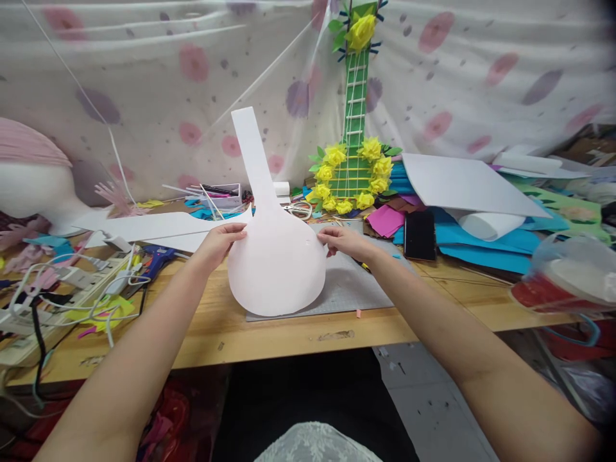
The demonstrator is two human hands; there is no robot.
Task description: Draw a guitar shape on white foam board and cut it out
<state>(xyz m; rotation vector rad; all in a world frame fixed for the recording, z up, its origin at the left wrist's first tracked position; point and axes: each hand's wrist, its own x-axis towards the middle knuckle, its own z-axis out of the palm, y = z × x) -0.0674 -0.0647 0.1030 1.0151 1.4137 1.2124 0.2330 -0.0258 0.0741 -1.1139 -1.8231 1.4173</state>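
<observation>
A white guitar-shaped cutout (276, 263), with a rounded body and a long neck tilted to the left, is held up over the table's front. My left hand (224, 242) pinches its left edge where the body widens. On the opposite side, my right hand (342, 242) grips the right edge between thumb and fingers. Beneath and behind the cutout lies a grey cutting mat (359, 289), partly hidden. Scissors (299, 209) rest just behind it. A green paper instrument with yellow flowers (355, 128) stands upright against the curtain.
Power strips with tangled cables (81, 295) and a blue glue gun (158, 258) lie at left. A black phone (420, 235) sits right of the mat, beside stacked blue sheets (474, 240). A plastic bucket (568, 276) stands at the right edge. A white mannequin head (38, 186) is far left.
</observation>
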